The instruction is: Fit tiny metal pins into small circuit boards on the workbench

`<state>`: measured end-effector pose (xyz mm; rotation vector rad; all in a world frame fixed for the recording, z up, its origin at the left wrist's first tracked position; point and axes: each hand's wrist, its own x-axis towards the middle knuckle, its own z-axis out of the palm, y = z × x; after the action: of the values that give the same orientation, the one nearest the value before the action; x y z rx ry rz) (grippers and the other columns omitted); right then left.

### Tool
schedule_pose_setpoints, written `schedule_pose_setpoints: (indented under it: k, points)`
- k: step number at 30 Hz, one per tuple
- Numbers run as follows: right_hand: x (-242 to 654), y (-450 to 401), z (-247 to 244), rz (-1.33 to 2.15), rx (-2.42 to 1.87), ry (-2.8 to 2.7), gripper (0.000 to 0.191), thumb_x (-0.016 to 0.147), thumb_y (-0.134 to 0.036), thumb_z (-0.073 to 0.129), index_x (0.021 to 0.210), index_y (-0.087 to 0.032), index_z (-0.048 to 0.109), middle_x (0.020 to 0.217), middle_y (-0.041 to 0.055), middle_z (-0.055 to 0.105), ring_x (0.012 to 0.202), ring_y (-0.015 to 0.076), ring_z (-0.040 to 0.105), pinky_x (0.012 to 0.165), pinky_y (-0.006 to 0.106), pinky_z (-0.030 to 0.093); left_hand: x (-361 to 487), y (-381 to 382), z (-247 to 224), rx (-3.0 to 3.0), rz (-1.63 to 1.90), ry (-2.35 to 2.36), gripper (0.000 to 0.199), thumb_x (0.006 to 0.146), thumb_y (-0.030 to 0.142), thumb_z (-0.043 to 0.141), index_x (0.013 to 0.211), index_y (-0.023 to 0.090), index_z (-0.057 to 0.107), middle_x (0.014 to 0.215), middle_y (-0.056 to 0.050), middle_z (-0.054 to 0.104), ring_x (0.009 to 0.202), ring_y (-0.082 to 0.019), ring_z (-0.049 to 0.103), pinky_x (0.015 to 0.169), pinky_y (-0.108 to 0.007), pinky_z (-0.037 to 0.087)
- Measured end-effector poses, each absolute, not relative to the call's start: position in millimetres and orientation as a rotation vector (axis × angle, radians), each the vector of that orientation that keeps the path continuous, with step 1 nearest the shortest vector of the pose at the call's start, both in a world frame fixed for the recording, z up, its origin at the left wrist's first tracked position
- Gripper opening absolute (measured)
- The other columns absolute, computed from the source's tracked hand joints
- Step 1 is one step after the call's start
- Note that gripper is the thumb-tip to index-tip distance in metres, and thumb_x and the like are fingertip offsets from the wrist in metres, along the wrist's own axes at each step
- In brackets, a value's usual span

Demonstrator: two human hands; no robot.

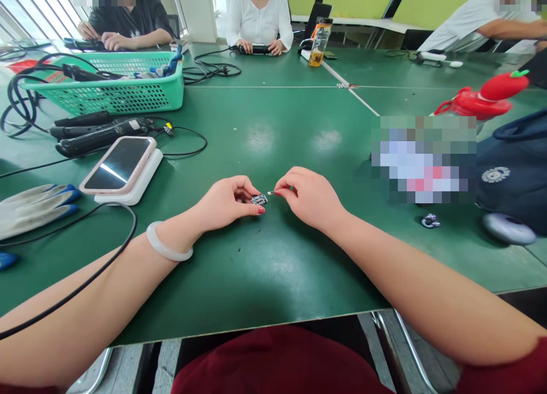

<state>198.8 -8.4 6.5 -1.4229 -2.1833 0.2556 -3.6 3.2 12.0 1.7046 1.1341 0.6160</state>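
Centre frame, the left hand (pixel 226 203) pinches a patterned piece (pixel 258 200); the right hand (pixel 311 197), a pale slip (pixel 270 193). Both likely light, fragile; grip edges.

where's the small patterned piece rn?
Head view, near centre: the patterned piece is in the left hand, just left of the pale piece pinched by the right hand.

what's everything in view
patterned part: 1, grey, left fingers
tiny piece: 1, whitish, right fingers
table: 1, green, centre
phone: 1, pink, left
box: 1, white, under phone
glove: 1+, white, left
basket: 1, turquoise, left
corded gear: several, black, left
bottle: 1, clear, back
lid: 1, red, right
bag: 1, navy, right
oval object: 1, silver, right
people: 3, mixed tops, back
bangle: 1, white, left
left hand: 1, red-nailed, centre
right hand: 1, red-nailed, centre
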Motion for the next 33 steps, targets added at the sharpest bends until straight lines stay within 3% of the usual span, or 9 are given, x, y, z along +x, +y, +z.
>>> schedule_pose_setpoints:
  k: [7,33]
  points:
    - [188,-19,8,0.267,-1.237,-2.172,0.014,0.086,-0.018,0.056,0.079,-0.019,0.067,0.084,0.0011,0.064,0.074,0.0118,0.056,0.065,0.024,0.04,-2,3,11,1.72,0.619,1.15,0.032,0.059,0.028,0.079,0.076,0.015,0.056,0.064,0.003,0.059,0.054,-0.007,0.05,0.053,-0.021,0.04]
    - [187,-16,1,0.219,-1.191,-2.203,0.018,0.089,-0.021,0.053,0.087,-0.021,0.07,0.088,0.0014,0.065,0.077,0.0123,0.058,0.066,0.025,0.042,-1,2,14,1.676,0.647,1.142,0.032,0.059,0.028,0.079,0.076,0.015,0.055,0.065,0.003,0.059,0.055,-0.007,0.049,0.054,-0.022,0.041]
